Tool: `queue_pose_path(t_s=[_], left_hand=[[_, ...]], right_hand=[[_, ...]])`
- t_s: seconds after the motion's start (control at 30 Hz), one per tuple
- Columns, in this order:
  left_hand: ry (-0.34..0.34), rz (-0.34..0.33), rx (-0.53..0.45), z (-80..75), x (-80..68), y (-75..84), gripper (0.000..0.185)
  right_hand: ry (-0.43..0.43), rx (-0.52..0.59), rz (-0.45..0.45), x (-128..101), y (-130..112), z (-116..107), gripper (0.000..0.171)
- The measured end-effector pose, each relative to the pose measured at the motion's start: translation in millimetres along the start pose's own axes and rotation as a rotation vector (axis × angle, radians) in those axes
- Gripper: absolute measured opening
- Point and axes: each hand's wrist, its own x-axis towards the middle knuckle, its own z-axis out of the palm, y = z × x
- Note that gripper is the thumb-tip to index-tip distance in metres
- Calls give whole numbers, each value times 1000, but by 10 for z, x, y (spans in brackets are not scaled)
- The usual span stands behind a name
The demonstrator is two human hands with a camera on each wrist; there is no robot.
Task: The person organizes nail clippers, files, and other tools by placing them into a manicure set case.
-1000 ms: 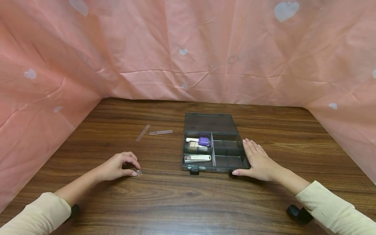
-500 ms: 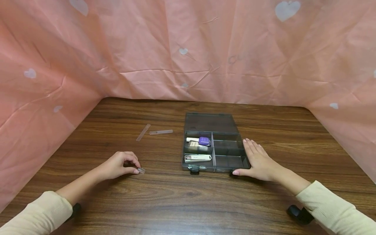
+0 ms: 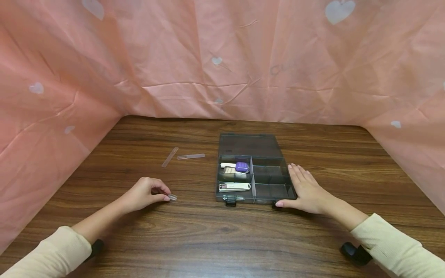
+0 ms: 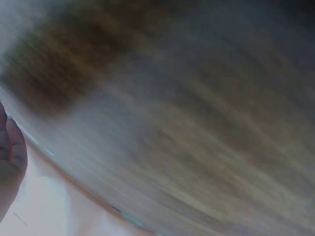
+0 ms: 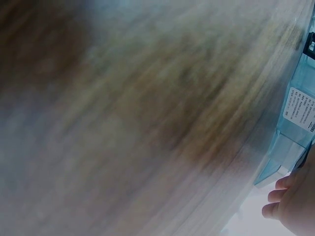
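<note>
A dark translucent compartment box [image 3: 269,178] lies open on the wooden table [image 3: 208,239], its lid flat behind it. Its left cells hold a purple item [image 3: 242,166], a beige item and a white nail clipper [image 3: 233,187]; the right cells look bare. My left hand [image 3: 147,193] pinches a small clear piece [image 3: 172,197] at its fingertips, just above the table, left of the box. My right hand [image 3: 306,189] lies flat with straight fingers against the box's right side, thumb at its front corner. Both wrist views are blurred; only part of a hand [image 4: 10,157] and the box edge [image 5: 295,123] show.
Two thin clear strips [image 3: 169,156] [image 3: 190,156] lie on the table behind my left hand. Pink sheeting with white hearts [image 3: 222,58] closes off the back and both sides. Black objects sit by each forearm at the near edge [image 3: 352,253].
My left hand has moved right and slightly forward toward the box, carrying the small clear piece with it. The right hand and box stayed put.
</note>
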Motion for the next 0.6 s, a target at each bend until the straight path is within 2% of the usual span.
queue_pose_path(t_s=[0.23,0.6], left_hand=[[74,-18,-1,39,50,37,8],[96,-4,-71,140,167,181,8]], right_hand=[[-8,4,11,1,15,11,117],[-2,-2,9,2,27,32,117]])
